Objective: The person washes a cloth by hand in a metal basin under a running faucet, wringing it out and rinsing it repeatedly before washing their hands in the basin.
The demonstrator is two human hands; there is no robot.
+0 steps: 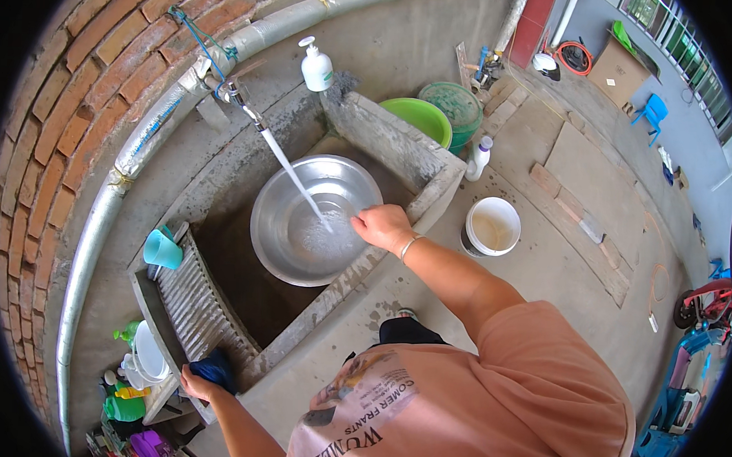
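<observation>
A wide metal basin (pixel 274 224) sits in a concrete sink (pixel 371 115). Water streams from the metal tap (pixel 246 104) into the basin and froths on the shallow water at its bottom. My right hand (pixel 383 227) grips the basin's right rim, thumb towards the inside; its fingertips are partly hidden. At the sink's lower left corner, my left hand (pixel 197 384) holds a bunched dark blue cloth (pixel 214 369). That cloth lies against the lower end of a ridged concrete washboard (pixel 200 301). A turquoise cup (pixel 163 248) stands at the washboard's upper end.
A white pump bottle (pixel 317 66) and a grey scrubber (pixel 344 85) rest on the sink's back corner. Right of the sink are a green basin (pixel 417 117), a white bottle (pixel 479 159) and a bucket of cloudy water (pixel 492 226). A white bucket (pixel 150 349) stands left of it.
</observation>
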